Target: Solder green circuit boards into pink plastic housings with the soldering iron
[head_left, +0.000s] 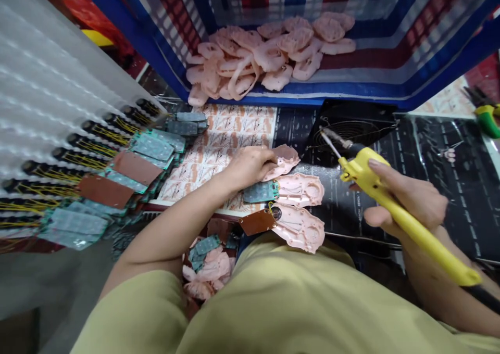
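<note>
My left hand (252, 164) is closed on the edge of a pink plastic shell (287, 159) at the table's middle. Just below it lies a second pink shell (302, 189) with a green circuit board (260, 191) at its left end. Nearest my body, a third pink shell (302, 229) has a brown circuit board (257, 222) and a small round black part beside it. In my right hand (414, 198) is a yellow soldering gun (386, 187), its metal tip pointing up and left, apart from the shells.
A blue-framed crate (258, 103) with striped lining holds many pink shells (269, 52). A black fan (351, 127) stands before it. Stacked circuit boards (152, 148) with yellow wires lie left. More shells and boards (209, 265) sit below the table edge. Green-yellow pliers (488, 119) lie right.
</note>
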{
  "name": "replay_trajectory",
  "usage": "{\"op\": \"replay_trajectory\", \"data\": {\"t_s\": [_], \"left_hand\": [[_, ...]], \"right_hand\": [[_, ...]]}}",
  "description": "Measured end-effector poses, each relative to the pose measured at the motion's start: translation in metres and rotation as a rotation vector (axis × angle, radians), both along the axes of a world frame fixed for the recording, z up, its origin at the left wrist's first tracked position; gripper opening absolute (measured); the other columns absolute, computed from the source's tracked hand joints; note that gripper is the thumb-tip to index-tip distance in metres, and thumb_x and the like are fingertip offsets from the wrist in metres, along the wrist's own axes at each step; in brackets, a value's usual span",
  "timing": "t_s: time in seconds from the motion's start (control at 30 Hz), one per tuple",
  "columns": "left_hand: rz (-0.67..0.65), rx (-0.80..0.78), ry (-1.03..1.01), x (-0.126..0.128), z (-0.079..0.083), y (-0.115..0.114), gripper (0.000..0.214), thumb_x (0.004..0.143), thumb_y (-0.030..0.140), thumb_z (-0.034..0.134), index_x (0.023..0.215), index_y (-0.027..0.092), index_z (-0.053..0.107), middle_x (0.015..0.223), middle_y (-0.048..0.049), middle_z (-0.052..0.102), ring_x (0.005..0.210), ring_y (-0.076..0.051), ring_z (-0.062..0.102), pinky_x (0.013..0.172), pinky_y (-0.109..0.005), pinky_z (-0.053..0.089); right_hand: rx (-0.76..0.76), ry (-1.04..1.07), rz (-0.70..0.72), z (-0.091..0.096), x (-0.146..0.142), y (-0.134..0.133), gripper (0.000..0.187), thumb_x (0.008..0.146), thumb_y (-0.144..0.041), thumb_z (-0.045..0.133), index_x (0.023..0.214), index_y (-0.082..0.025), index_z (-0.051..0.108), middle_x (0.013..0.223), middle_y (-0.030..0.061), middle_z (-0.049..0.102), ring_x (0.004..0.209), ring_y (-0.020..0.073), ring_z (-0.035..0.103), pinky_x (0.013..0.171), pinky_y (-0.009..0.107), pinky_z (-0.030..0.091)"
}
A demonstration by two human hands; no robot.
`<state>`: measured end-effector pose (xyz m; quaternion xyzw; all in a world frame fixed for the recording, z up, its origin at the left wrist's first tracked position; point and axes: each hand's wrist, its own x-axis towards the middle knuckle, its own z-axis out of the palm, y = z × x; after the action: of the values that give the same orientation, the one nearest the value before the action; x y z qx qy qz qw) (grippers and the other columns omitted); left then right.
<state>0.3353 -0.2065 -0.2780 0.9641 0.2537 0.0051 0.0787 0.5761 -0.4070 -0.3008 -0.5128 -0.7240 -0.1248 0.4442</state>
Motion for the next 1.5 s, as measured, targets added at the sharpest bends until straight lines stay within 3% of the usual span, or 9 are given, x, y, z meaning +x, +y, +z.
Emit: {"op": "replay_trajectory", "data": {"t_s": [0.27,0.4,0.53,0.63,0.87,1.0,1.1,1.3,1.5], "left_hand": [[-0.216,0.234,0.169,0.006,-0.002,0.032,0.023,0.095,0.030,0.055,0.096,0.016,0.074,0.093,-0.0092,0.072,0.084,-0.021,0.068,0.068,-0.029,0.047],[-0.098,0.180,0.093,0.008,0.010,0.036,0.025,0.091,0.021,0.054,0.102,0.015,0.075,0.099,-0.0102,0.073,0.087,-0.022,0.068,0.075,-0.031,0.051],[0.072,0.083,0.096,0.017,0.014,0.022,0.026,0.090,0.020,0.054,0.102,0.015,0.076,0.095,-0.0096,0.074,0.091,-0.024,0.069,0.084,-0.033,0.052],[0.198,0.097,0.122,0.025,0.007,0.015,0.026,0.091,0.027,0.056,0.101,0.017,0.077,0.100,-0.0112,0.074,0.095,-0.026,0.069,0.083,-0.035,0.053],[0.024,-0.018,0.012,0.026,-0.011,0.018,0.021,0.090,0.024,0.058,0.096,0.015,0.076,0.100,-0.0096,0.075,0.095,-0.024,0.070,0.085,-0.033,0.052],[0.070,0.007,-0.094,0.022,-0.009,0.019,0.020,0.087,0.022,0.060,0.094,0.014,0.076,0.095,-0.0096,0.075,0.091,-0.023,0.069,0.085,-0.033,0.052],[0.119,-0.022,-0.054,0.023,-0.009,0.018,0.022,0.089,0.025,0.057,0.096,0.015,0.076,0.088,-0.0086,0.076,0.084,-0.022,0.070,0.082,-0.032,0.052],[0.146,0.017,0.026,0.029,-0.014,0.013,0.027,0.090,0.031,0.055,0.096,0.015,0.076,0.092,-0.0099,0.076,0.090,-0.025,0.070,0.085,-0.035,0.052],[0.141,0.007,0.060,0.032,-0.010,0.010,0.026,0.089,0.029,0.057,0.098,0.015,0.077,0.093,-0.0105,0.076,0.092,-0.026,0.069,0.083,-0.035,0.051]], "right_hand": [[-0.009,0.079,-0.076,-0.015,0.004,-0.005,0.059,0.093,-0.058,0.056,0.141,-0.026,0.055,0.098,0.0077,0.073,0.073,0.0208,0.069,0.065,0.033,0.057],[-0.062,0.135,-0.073,-0.013,0.005,-0.006,0.052,0.094,-0.054,0.056,0.139,-0.027,0.058,0.085,0.0068,0.070,0.067,0.0206,0.065,0.061,0.034,0.054],[-0.041,0.270,-0.185,-0.015,0.000,-0.003,0.048,0.089,-0.031,0.068,0.136,-0.029,0.059,0.101,0.0046,0.074,0.074,0.0194,0.070,0.070,0.032,0.059],[-0.029,0.315,-0.198,-0.020,-0.002,-0.004,0.052,0.085,-0.027,0.072,0.135,-0.031,0.059,0.109,0.0034,0.074,0.077,0.0199,0.072,0.075,0.033,0.062],[-0.080,0.475,-0.267,-0.029,0.003,-0.015,0.046,0.085,-0.031,0.073,0.130,-0.034,0.064,0.104,-0.0002,0.075,0.076,0.0182,0.073,0.070,0.029,0.063],[-0.102,0.417,-0.229,-0.029,0.004,-0.013,0.044,0.083,-0.032,0.075,0.126,-0.030,0.066,0.105,0.0014,0.075,0.079,0.0213,0.074,0.077,0.034,0.064],[-0.108,0.367,-0.197,-0.027,0.000,-0.006,0.044,0.083,-0.029,0.076,0.126,-0.030,0.065,0.103,0.0024,0.076,0.077,0.0212,0.074,0.071,0.033,0.065],[-0.037,0.256,-0.096,-0.021,-0.012,0.014,0.014,0.083,-0.027,0.076,0.094,-0.024,0.069,0.084,0.0027,0.076,0.064,0.0188,0.072,0.058,0.028,0.063],[-0.041,0.264,-0.002,-0.024,-0.013,0.023,0.013,0.081,-0.021,0.077,0.087,-0.020,0.066,0.080,0.0027,0.075,0.066,0.0177,0.073,0.059,0.025,0.062]]}}
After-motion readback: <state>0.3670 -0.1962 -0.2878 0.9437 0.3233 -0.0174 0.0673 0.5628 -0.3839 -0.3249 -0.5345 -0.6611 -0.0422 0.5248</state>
